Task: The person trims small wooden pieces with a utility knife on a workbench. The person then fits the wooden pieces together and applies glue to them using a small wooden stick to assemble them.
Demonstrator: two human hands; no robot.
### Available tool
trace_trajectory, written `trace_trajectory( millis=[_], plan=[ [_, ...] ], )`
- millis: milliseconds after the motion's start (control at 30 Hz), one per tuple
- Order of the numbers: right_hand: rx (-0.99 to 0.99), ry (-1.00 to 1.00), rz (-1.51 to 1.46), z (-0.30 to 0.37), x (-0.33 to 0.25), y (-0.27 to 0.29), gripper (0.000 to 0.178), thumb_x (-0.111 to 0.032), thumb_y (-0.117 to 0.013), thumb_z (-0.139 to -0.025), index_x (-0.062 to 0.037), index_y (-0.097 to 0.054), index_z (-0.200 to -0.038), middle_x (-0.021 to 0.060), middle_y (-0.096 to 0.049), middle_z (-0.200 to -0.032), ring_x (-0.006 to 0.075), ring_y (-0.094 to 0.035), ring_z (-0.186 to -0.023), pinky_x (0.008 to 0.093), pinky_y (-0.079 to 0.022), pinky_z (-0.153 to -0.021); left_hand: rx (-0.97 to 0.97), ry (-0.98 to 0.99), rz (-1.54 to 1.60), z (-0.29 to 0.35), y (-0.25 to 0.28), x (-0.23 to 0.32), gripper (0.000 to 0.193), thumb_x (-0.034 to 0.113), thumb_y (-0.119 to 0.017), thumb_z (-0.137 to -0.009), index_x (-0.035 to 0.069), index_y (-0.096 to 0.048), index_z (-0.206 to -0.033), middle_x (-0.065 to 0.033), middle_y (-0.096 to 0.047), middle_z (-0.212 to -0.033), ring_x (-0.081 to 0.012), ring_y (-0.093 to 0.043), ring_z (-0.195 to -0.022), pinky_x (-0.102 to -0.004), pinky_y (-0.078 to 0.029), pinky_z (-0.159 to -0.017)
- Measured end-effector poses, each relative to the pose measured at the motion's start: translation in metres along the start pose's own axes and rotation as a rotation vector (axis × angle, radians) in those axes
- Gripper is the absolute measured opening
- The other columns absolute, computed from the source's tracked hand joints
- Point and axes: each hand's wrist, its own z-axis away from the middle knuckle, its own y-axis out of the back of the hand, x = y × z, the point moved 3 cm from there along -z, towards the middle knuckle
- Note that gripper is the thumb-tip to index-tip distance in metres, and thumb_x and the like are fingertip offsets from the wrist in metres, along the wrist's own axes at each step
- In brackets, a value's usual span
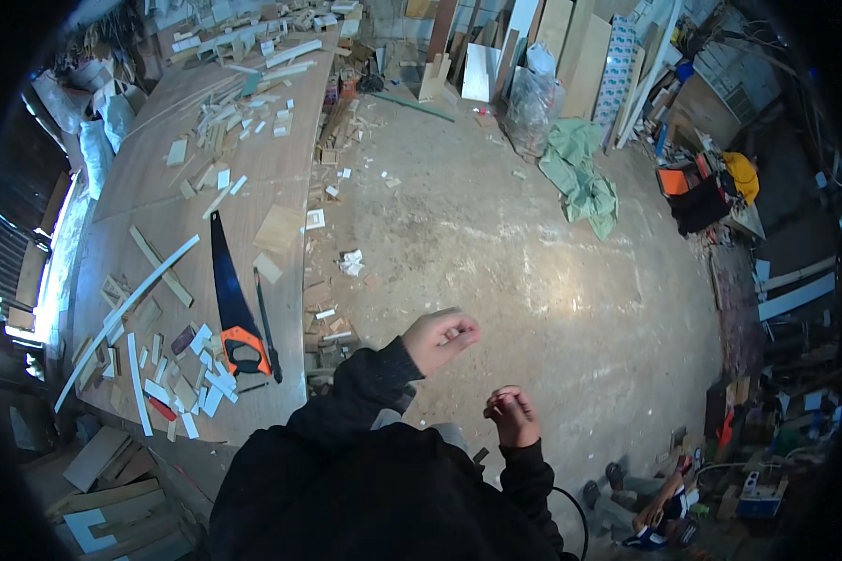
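My left hand [442,340] is raised over the floor to the right of the table, fingers curled in toward the thumb. Lower and further right, my right hand [514,417] is closed with its fingertips drawn together. Whether either hand pinches something small I cannot make out. The two hands are apart. Nearest my left hand on the table [285,168] lies a handsaw [231,290] with a dark blade and an orange and black handle. Beside the saw rests a long, thin dark tool [266,323].
Wood offcuts [210,379] and long white strips [126,318] cover the table's near end. Scraps [332,192] litter the floor along its edge. A green cloth [578,173], a plastic bag [531,107] and leaning boards [585,61] stand behind. Another person [655,510] is at lower right.
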Motion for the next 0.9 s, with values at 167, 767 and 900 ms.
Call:
trace_trajectory(
  millis=[167,767,900],
  plan=[
    [-0.095,0.044,-0.170,-0.085,-0.065,0.020,0.014,-0.015,-0.052,-0.093,-0.0035,-0.056,-0.101,0.0085,-0.059,-0.089,0.0191,-0.055,-0.081,0.0339,-0.045,-0.073,0.009,-0.073,0.222,-0.094,-0.014,0.015,0.019,0.018,-0.053,-0.095,0.000,-0.059,-0.100,-0.0030,-0.061,-0.091,-0.0087,-0.055,-0.084,-0.0235,-0.045,-0.074],
    [-0.685,-0.259,0.060,-0.496,-0.243,-0.031,0.015,-0.022,-0.050,-0.095,-0.0073,-0.053,-0.099,0.0052,-0.056,-0.085,0.0151,-0.054,-0.080,0.0323,-0.044,-0.071,0.733,-0.042,0.263,-0.313,0.084,-0.007,0.021,0.021,-0.051,-0.096,0.002,-0.058,-0.099,-0.0020,-0.060,-0.086,-0.0086,-0.055,-0.078,-0.0235,-0.045,-0.071],
    [-0.793,-0.363,0.143,-0.569,-0.216,-0.096,0.016,-0.019,-0.051,-0.094,-0.0040,-0.053,-0.100,0.0071,-0.055,-0.086,0.0162,-0.053,-0.078,0.0324,-0.045,-0.071,1.068,-0.078,0.350,-0.292,0.128,-0.040,0.021,0.020,-0.052,-0.096,0.001,-0.058,-0.098,-0.0027,-0.059,-0.085,-0.0100,-0.055,-0.079,-0.0251,-0.045,-0.073]
  ],
)
